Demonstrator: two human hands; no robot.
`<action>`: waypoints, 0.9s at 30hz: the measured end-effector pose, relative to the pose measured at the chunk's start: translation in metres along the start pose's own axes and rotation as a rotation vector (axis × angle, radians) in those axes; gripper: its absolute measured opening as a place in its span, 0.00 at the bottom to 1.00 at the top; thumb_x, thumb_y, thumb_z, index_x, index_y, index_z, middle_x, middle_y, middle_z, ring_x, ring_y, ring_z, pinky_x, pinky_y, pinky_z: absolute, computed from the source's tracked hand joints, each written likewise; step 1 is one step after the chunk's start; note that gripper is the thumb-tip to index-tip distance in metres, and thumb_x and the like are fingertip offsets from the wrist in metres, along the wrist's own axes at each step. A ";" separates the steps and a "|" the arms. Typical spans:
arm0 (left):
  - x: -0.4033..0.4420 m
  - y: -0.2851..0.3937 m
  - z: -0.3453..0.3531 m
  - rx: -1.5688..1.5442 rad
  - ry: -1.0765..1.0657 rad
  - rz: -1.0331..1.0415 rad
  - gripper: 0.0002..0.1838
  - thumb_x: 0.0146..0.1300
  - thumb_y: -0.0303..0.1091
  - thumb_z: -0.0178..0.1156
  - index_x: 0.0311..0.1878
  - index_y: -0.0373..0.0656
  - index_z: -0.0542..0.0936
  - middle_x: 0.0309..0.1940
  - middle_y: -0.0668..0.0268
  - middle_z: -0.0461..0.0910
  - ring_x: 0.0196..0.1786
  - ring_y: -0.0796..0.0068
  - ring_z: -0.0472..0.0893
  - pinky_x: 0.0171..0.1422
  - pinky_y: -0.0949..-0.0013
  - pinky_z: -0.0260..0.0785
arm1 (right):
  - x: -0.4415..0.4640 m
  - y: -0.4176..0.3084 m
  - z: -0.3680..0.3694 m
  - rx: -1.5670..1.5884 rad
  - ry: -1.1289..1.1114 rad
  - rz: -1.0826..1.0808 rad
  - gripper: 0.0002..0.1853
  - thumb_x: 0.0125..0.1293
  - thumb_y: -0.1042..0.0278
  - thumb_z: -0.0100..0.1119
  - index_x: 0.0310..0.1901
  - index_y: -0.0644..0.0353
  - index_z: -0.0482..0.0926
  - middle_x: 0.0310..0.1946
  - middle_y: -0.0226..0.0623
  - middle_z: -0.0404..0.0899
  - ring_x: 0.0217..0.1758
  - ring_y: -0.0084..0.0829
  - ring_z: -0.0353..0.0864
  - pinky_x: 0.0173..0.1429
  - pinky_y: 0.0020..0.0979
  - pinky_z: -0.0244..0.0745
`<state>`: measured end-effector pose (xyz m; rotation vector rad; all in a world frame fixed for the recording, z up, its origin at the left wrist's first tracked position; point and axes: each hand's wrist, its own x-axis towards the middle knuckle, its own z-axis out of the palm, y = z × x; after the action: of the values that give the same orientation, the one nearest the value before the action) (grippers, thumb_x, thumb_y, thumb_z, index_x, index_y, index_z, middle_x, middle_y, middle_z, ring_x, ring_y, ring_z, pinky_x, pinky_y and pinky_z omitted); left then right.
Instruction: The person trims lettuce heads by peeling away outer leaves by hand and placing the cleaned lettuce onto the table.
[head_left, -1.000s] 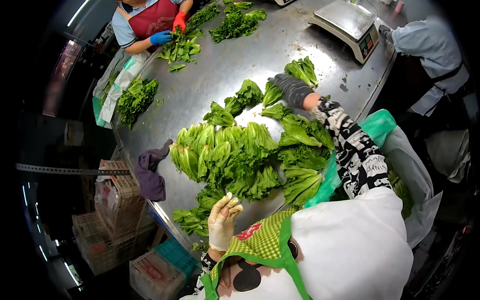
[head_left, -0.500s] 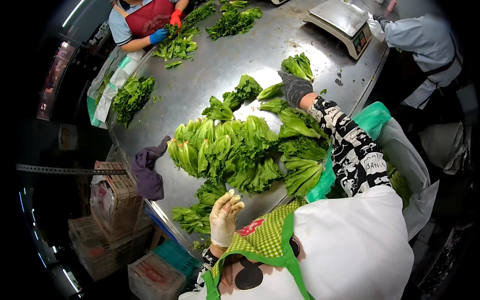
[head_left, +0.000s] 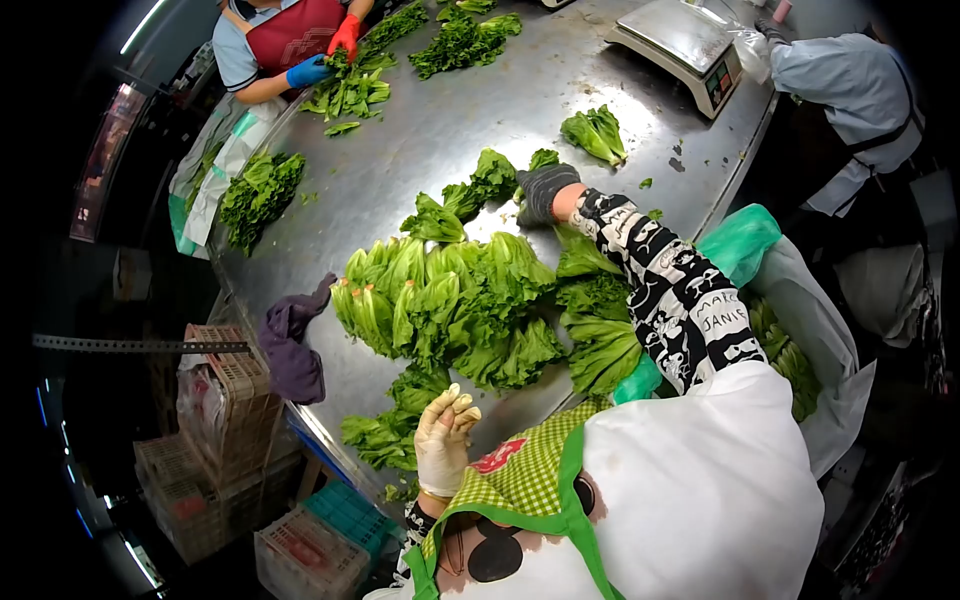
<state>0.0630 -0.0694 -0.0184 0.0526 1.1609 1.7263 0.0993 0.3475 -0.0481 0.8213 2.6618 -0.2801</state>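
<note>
Gripping lettuce (head_left: 544,158), probably light and tender, the right hand (head_left: 542,193) best holds its base; the left hand (head_left: 443,440) curls loosely, empty.

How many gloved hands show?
5: right hand at lettuce, left hand by apron; co-worker's red glove and blue glove, top left; another's dark glove by scale. Others may be hidden.

From the right grip (head_left: 545,193), bare table (head_left: 450,130) ran open toward eleven o'clock; a lone lettuce (head_left: 594,136) lay in the way at one, the scale (head_left: 676,42) beyond it, and small heads (head_left: 494,176) blocked nine. From the left grip (head_left: 443,440), the lettuce heap (head_left: 450,300) barred twelve, loose greens (head_left: 382,437) nine, leaving a narrow strip toward two.
</note>
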 end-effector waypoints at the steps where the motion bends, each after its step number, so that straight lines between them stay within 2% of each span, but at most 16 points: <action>1: 0.001 -0.001 -0.002 -0.017 0.007 0.004 0.19 0.68 0.32 0.56 0.58 0.34 0.72 0.47 0.58 0.80 0.46 0.67 0.81 0.55 0.65 0.71 | -0.003 -0.003 -0.004 -0.054 0.009 -0.051 0.30 0.54 0.48 0.62 0.54 0.61 0.76 0.47 0.46 0.81 0.49 0.44 0.81 0.48 0.46 0.76; 5: 0.004 -0.001 0.005 -0.005 -0.006 -0.025 0.18 0.67 0.33 0.56 0.58 0.35 0.72 0.47 0.58 0.80 0.45 0.67 0.81 0.55 0.65 0.71 | 0.017 0.003 0.019 -0.225 0.144 -0.034 0.21 0.56 0.56 0.62 0.49 0.59 0.79 0.47 0.44 0.80 0.48 0.44 0.81 0.45 0.48 0.76; 6: 0.004 -0.001 0.006 0.003 -0.010 -0.037 0.18 0.67 0.33 0.56 0.58 0.35 0.72 0.47 0.58 0.80 0.45 0.67 0.81 0.55 0.65 0.71 | 0.020 0.003 0.019 -0.232 0.113 -0.016 0.17 0.58 0.61 0.61 0.48 0.58 0.80 0.49 0.43 0.78 0.50 0.43 0.81 0.45 0.47 0.75; 12: 0.008 -0.001 0.004 0.039 -0.033 -0.056 0.18 0.68 0.33 0.56 0.58 0.35 0.72 0.46 0.58 0.80 0.45 0.67 0.81 0.55 0.65 0.71 | 0.031 -0.006 0.041 -0.355 0.199 0.051 0.16 0.55 0.60 0.62 0.46 0.53 0.81 0.47 0.42 0.79 0.48 0.39 0.81 0.46 0.42 0.75; 15: 0.006 -0.003 0.000 0.023 -0.008 -0.052 0.18 0.68 0.34 0.56 0.58 0.35 0.73 0.46 0.58 0.80 0.45 0.67 0.81 0.54 0.65 0.71 | 0.029 0.001 0.036 -0.319 0.245 0.035 0.16 0.54 0.60 0.63 0.46 0.51 0.81 0.46 0.42 0.80 0.48 0.38 0.81 0.47 0.39 0.75; 16: 0.006 -0.004 -0.001 0.015 0.001 -0.050 0.18 0.68 0.34 0.56 0.57 0.35 0.73 0.46 0.58 0.80 0.45 0.67 0.81 0.54 0.66 0.71 | 0.014 -0.002 0.003 -0.161 0.105 0.061 0.25 0.54 0.58 0.64 0.55 0.54 0.76 0.51 0.48 0.76 0.51 0.38 0.80 0.49 0.40 0.76; 17: 0.006 -0.004 -0.003 0.004 0.010 -0.048 0.18 0.68 0.33 0.56 0.58 0.35 0.73 0.46 0.58 0.80 0.44 0.67 0.81 0.54 0.66 0.71 | 0.001 -0.003 -0.020 -0.175 0.021 0.051 0.35 0.55 0.57 0.63 0.64 0.58 0.66 0.58 0.54 0.71 0.58 0.41 0.75 0.57 0.42 0.73; 22: 0.008 -0.008 -0.008 -0.076 0.046 -0.081 0.17 0.68 0.32 0.54 0.57 0.35 0.73 0.45 0.58 0.81 0.44 0.67 0.81 0.53 0.66 0.71 | -0.019 0.029 -0.045 -0.032 0.133 0.032 0.37 0.56 0.58 0.62 0.66 0.60 0.62 0.61 0.55 0.68 0.62 0.43 0.72 0.62 0.40 0.69; 25: 0.013 -0.006 -0.003 -0.056 0.018 -0.083 0.17 0.68 0.33 0.55 0.57 0.35 0.73 0.46 0.58 0.81 0.44 0.68 0.81 0.53 0.66 0.72 | -0.012 0.048 -0.034 0.132 0.115 0.125 0.38 0.57 0.58 0.61 0.68 0.62 0.60 0.62 0.56 0.66 0.64 0.45 0.70 0.65 0.39 0.67; 26: 0.014 -0.005 -0.002 -0.043 0.007 -0.083 0.17 0.68 0.33 0.55 0.57 0.35 0.73 0.46 0.58 0.81 0.44 0.68 0.81 0.53 0.66 0.72 | -0.005 0.053 -0.030 0.201 0.090 0.169 0.40 0.57 0.58 0.60 0.69 0.65 0.56 0.65 0.55 0.63 0.67 0.48 0.66 0.69 0.36 0.62; 27: 0.014 -0.005 -0.002 -0.029 -0.003 -0.084 0.17 0.68 0.33 0.55 0.57 0.35 0.73 0.46 0.58 0.81 0.44 0.68 0.81 0.53 0.66 0.72 | -0.002 0.056 -0.022 0.265 0.149 0.171 0.41 0.58 0.57 0.60 0.69 0.66 0.55 0.65 0.56 0.63 0.67 0.48 0.66 0.69 0.36 0.62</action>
<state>0.0583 -0.0602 -0.0293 -0.0113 1.1204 1.6683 0.1275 0.3980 -0.0316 1.1876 2.7035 -0.5562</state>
